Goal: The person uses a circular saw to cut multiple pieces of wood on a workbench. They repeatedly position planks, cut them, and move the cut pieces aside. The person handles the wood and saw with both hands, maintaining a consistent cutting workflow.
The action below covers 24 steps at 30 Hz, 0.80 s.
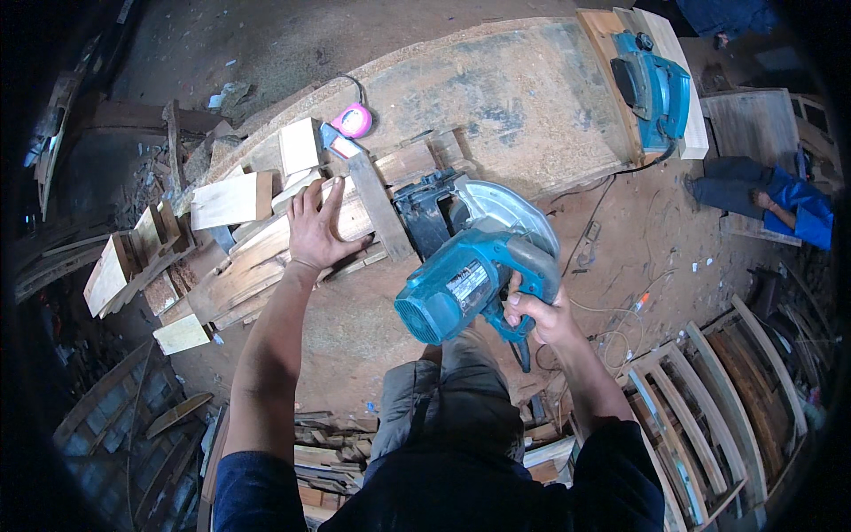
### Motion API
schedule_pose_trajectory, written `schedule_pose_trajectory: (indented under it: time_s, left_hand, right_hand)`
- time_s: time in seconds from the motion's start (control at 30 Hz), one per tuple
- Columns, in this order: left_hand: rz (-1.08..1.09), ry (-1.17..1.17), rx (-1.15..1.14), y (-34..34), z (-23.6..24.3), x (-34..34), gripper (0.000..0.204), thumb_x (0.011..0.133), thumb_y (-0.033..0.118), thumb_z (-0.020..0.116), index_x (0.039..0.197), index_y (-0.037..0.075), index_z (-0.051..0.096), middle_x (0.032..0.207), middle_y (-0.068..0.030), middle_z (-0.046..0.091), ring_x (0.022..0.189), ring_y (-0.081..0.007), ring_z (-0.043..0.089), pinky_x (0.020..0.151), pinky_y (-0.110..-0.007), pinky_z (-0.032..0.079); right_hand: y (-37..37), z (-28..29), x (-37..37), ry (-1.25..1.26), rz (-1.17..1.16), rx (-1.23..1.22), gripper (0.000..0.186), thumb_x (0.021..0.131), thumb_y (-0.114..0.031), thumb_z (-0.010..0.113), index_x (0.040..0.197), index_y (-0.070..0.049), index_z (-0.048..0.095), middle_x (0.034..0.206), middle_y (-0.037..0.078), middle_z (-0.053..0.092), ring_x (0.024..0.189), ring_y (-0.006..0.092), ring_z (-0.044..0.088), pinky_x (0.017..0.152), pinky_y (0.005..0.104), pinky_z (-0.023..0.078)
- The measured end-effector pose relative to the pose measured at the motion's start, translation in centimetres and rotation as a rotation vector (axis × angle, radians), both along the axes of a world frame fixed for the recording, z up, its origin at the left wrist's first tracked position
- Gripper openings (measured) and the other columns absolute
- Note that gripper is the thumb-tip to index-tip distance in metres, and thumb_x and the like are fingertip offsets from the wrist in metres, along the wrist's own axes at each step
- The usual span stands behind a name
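Observation:
My right hand (542,315) is wrapped round the rear handle of a teal circular saw (443,288). The saw's silver blade guard and black base sit over the right end of a wooden board (253,270). On that board my left hand (321,226) lies flat with fingers spread, just left of a narrow wooden strip (381,206) laid crosswise beside the saw base. The blade's lower part is hidden. Beyond my left hand are a pink round tape measure (355,121) and a small blue-and-white tool (339,140).
A teal power planer (660,97) rests on boards at the far right of the dusty bench (496,80). Wood blocks (232,199) sit at left. Cords (585,239) cross the floor. A seated person in blue (802,208) is at right. Curved wooden frames (700,417) stand near right.

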<state>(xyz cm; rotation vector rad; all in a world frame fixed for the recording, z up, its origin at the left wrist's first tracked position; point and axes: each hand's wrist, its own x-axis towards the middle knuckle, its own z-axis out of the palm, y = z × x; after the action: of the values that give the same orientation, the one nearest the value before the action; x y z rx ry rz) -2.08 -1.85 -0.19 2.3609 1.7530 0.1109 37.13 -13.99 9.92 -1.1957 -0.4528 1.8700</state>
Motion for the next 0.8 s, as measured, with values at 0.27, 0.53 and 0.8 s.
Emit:
schedule_pose_trajectory:
  time_s: [0.27, 0.53, 0.8]
  left_hand:
    - [0.007, 0.001, -0.021, 0.0, 0.2, -0.1, 0.118, 0.055, 0.065, 0.086, 0.157, 0.022, 0.047, 0.147, -0.0194, 0.044, 0.132, -0.0416, 0.042, 0.115, -0.058, 0.029]
    - [0.014, -0.029, -0.053, 0.1, 0.3, -0.2, 0.122, 0.051, 0.056, 0.090, 0.159, 0.025, 0.044, 0.150, -0.0190, 0.044, 0.137, -0.0427, 0.040, 0.117, -0.059, 0.028]
    - [0.016, -0.052, -0.091, 0.1, 0.5, -0.4, 0.123, 0.054, 0.058, 0.090, 0.162, 0.027, 0.039, 0.150, -0.0189, 0.043, 0.141, -0.0423, 0.036, 0.118, -0.060, 0.026]
  right_hand:
    - [0.9, 0.2, -0.4, -0.005, 0.023, 0.005, 0.022, 0.087, 0.001, 0.070, 0.105, 0.000, 0.058, 0.076, 0.006, 0.060, 0.060, 0.0163, 0.062, 0.057, 0.0331, 0.051]
    - [2.9, 0.5, -1.2, -0.010, 0.007, 0.017, 0.024, 0.087, 0.001, 0.069, 0.107, -0.001, 0.057, 0.076, 0.006, 0.059, 0.060, 0.0163, 0.061, 0.057, 0.0325, 0.050]
    - [3.4, 0.3, -1.6, 0.012, -0.018, 0.028, 0.027, 0.087, 0.001, 0.071, 0.110, 0.000, 0.057, 0.080, 0.007, 0.060, 0.061, 0.0162, 0.061, 0.057, 0.0329, 0.050]
